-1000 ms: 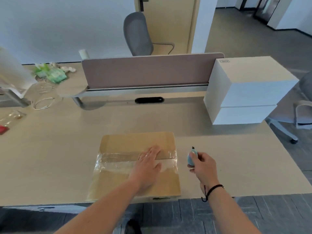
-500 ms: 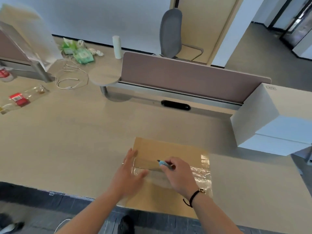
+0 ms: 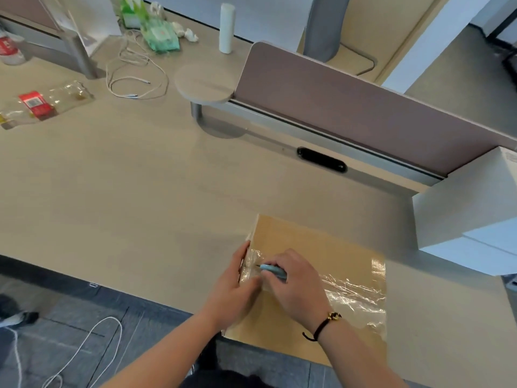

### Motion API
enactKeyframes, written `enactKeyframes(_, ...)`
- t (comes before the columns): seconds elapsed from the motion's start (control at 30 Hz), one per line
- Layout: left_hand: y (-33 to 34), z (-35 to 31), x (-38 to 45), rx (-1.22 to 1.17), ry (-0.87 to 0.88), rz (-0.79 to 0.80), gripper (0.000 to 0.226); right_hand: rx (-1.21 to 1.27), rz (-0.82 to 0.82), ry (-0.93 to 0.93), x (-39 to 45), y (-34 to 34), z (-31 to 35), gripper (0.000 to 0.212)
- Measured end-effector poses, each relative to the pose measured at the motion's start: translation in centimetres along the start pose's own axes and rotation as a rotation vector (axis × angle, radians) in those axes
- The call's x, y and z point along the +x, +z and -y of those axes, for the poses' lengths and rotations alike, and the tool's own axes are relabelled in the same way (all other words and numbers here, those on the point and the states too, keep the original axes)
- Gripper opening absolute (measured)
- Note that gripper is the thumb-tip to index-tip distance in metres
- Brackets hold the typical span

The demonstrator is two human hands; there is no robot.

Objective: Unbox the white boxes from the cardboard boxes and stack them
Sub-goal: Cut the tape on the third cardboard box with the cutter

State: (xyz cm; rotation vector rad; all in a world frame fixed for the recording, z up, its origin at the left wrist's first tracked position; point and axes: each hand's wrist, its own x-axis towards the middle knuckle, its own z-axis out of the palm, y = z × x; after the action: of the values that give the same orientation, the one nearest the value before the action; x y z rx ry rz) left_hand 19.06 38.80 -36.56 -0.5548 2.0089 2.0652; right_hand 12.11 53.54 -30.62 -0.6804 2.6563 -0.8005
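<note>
A flat cardboard box (image 3: 321, 247) lies at the desk's near edge, sealed across its top with a band of clear tape (image 3: 352, 292). My right hand (image 3: 296, 284) grips a small light-blue cutter (image 3: 272, 268), whose tip touches the tape near the box's left edge. My left hand (image 3: 235, 292) holds the box's left side, fingers against the edge and thumb on top. Two stacked white boxes (image 3: 464, 217) stand at the right, partly cut off by the frame.
A brown divider panel (image 3: 363, 102) runs along the desk's back. Far left lie white cables (image 3: 134, 77), green wipe packs (image 3: 161, 37), a white cylinder (image 3: 226, 28) and a clear packet with a red label (image 3: 36, 103). A cord trails on the floor (image 3: 92, 340).
My right hand brought the cutter from beside the box onto the taped seam at its left end. My left hand slid from the top of the box to its left edge.
</note>
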Motion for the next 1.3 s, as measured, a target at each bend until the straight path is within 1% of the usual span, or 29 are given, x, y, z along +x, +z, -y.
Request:
enactKeyframes(0.07, -0.1, 0.0, -0.1, 0.026, 0.017, 0.01, 0.076, -0.007, 0.015, -0.018, 0.0, 0.2, 0.6, 0.013)
enactKeyframes(0.17, -0.2, 0.1, -0.1, 0.073, 0.033, 0.024, 0.088, -0.086, 0.041, -0.061, 0.2, 0.6, 1.5, 0.011)
enactKeyframes(0.3, -0.3, 0.4, 0.1, 0.106, 0.04, 0.036, 0.101, -0.187, 0.052, -0.075, 0.6, 1.1, 2.4, 0.014)
enactKeyframes(0.4, -0.3, 0.4, 0.2, 0.1, 0.038, 0.028, 0.106, -0.225, 0.05, -0.078, 0.9, 1.2, 2.8, 0.016)
enactKeyframes(0.67, -0.2, 0.2, 0.2, 0.076, 0.036, 0.029, 0.107, -0.3, 0.084, -0.128, 1.4, 0.9, 2.9, 0.018)
enactKeyframes(0.9, -0.1, 0.5, 0.3, 0.094, 0.032, 0.006, 0.101, -0.326, 0.109, -0.19, 1.7, 0.6, 3.3, 0.017)
enactKeyframes(0.97, 0.0, 0.5, 0.3, 0.098, 0.041, -0.005, 0.098, -0.33, 0.12, -0.193, 1.9, 0.5, 3.4, 0.017)
enactKeyframes(1.1, -0.1, 0.2, 0.0, 0.108, 0.055, -0.011, 0.096, -0.331, 0.154, -0.196, 2.3, 0.6, 3.7, 0.012)
enactKeyframes(1.3, -0.2, 0.1, -0.1, 0.124, 0.056, -0.021, 0.098, -0.332, 0.19, -0.188, 2.4, 0.5, 4.1, 0.014)
